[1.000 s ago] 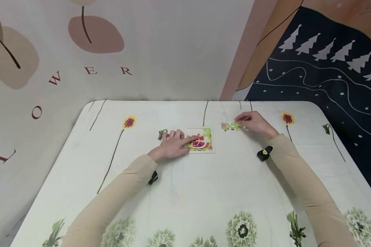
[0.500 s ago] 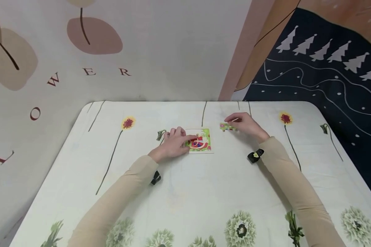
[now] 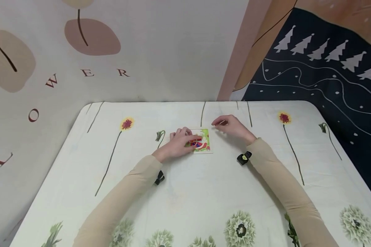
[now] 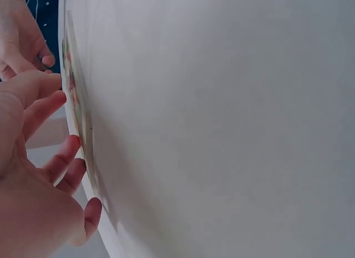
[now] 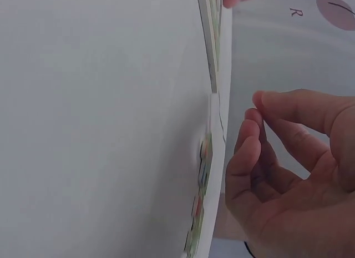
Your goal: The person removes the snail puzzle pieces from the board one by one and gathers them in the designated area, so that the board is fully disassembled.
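Note:
A square puzzle board (image 3: 206,140) with a red, blue and green picture lies flat near the table's far side. My left hand (image 3: 179,144) rests on its left part with fingers extended; in the left wrist view, fingertips (image 4: 71,146) reach the board's edge. To the right of the board hovers my right hand (image 3: 232,127), thumb and forefinger tips brought together. Loose puzzle pieces (image 5: 200,200) lie on the table beneath it, seen edge-on in the right wrist view and hidden by the hand in the head view. I cannot tell whether a piece is between those fingertips.
The table wears a white cloth (image 3: 198,192) printed with flowers and stems. Behind it rises a pale wall hanging (image 3: 173,61) with letters, and at right a dark one (image 3: 315,79) with white trees. A black strap device (image 3: 244,157) sits on the right wrist.
My right hand has moved left over the loose pieces, towards the board, covering them in the head view. My left hand has slid slightly right across the board.

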Demonstrator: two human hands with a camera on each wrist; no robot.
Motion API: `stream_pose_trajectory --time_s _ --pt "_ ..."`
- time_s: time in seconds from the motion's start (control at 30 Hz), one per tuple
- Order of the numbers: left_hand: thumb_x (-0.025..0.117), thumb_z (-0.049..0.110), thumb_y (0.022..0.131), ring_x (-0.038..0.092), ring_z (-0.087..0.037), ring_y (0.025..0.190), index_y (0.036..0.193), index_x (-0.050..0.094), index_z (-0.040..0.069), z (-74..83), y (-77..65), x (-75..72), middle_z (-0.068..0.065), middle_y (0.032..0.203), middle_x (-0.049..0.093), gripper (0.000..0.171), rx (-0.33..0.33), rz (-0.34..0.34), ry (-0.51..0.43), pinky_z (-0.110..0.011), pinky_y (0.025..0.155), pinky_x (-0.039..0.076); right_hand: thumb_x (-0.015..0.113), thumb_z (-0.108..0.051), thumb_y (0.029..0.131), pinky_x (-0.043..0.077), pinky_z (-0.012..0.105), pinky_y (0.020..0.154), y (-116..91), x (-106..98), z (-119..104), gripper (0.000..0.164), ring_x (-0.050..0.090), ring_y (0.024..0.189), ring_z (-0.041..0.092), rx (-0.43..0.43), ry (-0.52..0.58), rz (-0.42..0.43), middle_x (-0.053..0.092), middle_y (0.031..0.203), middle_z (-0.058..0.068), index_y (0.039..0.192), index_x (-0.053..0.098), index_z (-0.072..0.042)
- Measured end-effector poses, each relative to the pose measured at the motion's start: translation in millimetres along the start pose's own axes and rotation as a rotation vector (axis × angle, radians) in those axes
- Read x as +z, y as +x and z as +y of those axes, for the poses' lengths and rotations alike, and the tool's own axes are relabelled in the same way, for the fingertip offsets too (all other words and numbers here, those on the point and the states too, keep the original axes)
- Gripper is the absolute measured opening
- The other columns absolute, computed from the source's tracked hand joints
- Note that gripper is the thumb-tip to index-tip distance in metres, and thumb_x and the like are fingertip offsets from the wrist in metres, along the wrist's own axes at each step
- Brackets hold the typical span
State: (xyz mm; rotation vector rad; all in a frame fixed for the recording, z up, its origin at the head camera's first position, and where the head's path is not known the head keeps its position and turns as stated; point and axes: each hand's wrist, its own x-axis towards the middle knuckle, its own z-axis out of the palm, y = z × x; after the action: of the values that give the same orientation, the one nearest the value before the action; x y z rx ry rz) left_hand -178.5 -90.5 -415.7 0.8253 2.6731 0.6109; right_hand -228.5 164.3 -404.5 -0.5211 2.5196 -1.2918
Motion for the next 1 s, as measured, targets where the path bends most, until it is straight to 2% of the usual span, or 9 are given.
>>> stream_pose_trajectory --time_s 0.13,0.33,0.57,1.0 --pt "0.061 0.029 0.094 0.033 -0.025 0.106 0.140 0.054 0.028 0.7 0.1 -0.7 -0.005 0.123 0.040 0.046 0.008 -0.017 0.017 -0.047 0.087 0.025 0.059 -0.002 0.092 0.043 0.035 0.081 2.3 8.0 -5.0 0.021 0.057 0.094 0.027 0.001 -0.045 -0.009 0.064 0.104 0.014 0.111 0.068 0.002" --pt "0.060 0.032 0.095 0.032 -0.026 0.110 0.141 0.052 0.029 -0.1 -0.3 -1.8 -0.005 0.124 0.038 0.047 0.007 -0.039 0.004 -0.049 0.088 0.024 0.059 -0.001 0.091 0.043 0.037 0.082 7.1 16.3 -10.1 0.021 0.057 0.095 0.026 0.003 -0.074 -0.028 0.065 0.103 0.013 0.109 0.069 0.001" --pt "0.060 0.033 0.096 0.030 -0.028 0.111 0.142 0.051 0.030 -3.7 1.1 -0.7 -0.004 0.126 0.037 0.047 0.016 -0.051 -0.015 -0.051 0.089 0.024 0.058 0.001 0.090 0.042 0.039 0.086 12.3 21.0 -14.5 0.022 0.056 0.096 0.027 0.046 -0.143 -0.063 0.066 0.106 0.014 0.110 0.068 0.002" --pt "0.061 0.030 0.095 0.032 -0.029 0.108 0.140 0.054 0.027 -5.2 0.1 -1.1 -0.004 0.125 0.038 0.046 0.033 -0.040 -0.021 -0.050 0.088 0.024 0.059 -0.002 0.092 0.045 0.038 0.081 15.8 27.2 -19.6 0.019 0.058 0.094 0.026 0.063 -0.191 -0.101 0.064 0.102 0.013 0.109 0.067 0.001"
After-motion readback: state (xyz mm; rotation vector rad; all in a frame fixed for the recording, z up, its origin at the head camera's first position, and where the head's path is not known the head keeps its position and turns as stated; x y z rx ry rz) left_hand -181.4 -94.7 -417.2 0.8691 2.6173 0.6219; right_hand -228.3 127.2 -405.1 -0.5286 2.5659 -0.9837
